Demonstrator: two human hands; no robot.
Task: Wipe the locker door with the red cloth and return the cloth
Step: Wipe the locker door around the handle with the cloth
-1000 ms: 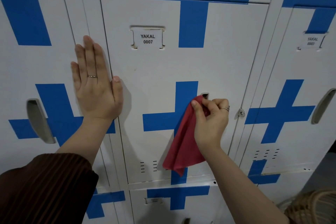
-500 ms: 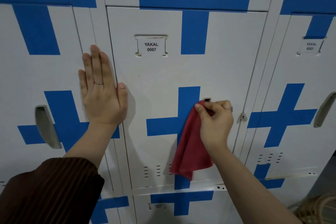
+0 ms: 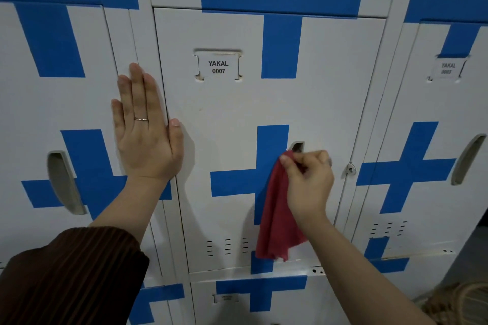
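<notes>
Barely anything moved since half a second back. Against the frame a second ago the whole locker front sits lower in view, so that is head motion; both hands keep their spots on the metal.

We see the left hand (image 3: 146, 140) spread flat, fingers straight and together, holding nothing. It lies on the upright strip left of the locker door (image 3: 330, 87), with the thumb over onto that door's left edge. We read it as a brace, steadying the body or keeping the door pressed closed.

At centre right, the right hand (image 3: 309, 182) has fingers curled and pinches the top corner of the red cloth (image 3: 277, 219), just below the handle recess (image 3: 298, 146). The rest of the cloth hangs loose down the door, ending near the bottom edge beside the vent slots (image 3: 227, 247).

Since the cloth is pinched by a corner and not bunched into a pad, we judge no wiping pressure is on right now. It could be coming out of the recess or being tucked back in; we cannot tell which. The label (image 3: 218, 67) reads YAKAL 0007. A brown sleeve (image 3: 66, 277) fills the lower left.
</notes>
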